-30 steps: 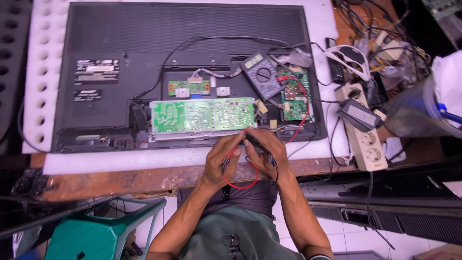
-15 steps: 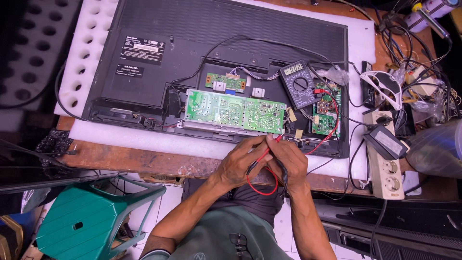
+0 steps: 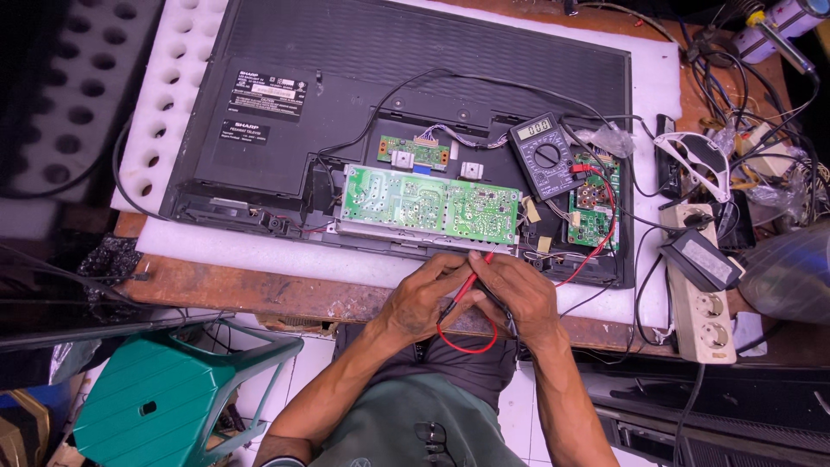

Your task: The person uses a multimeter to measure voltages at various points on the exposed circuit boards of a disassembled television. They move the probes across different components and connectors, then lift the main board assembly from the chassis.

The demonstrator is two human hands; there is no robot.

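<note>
Left hand (image 3: 425, 303) and right hand (image 3: 521, 298) meeting at the counter (image 3: 259, 294) edge, both grips closing around the red probe (image 3: 471, 281), tip nearing the green circuit board (image 3: 430, 205), multimeter (image 3: 542, 156) lying beside.

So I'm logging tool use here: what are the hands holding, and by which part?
Left hand holds the red probe along its shaft; right hand grips what seems a black probe, mostly hidden.
</note>
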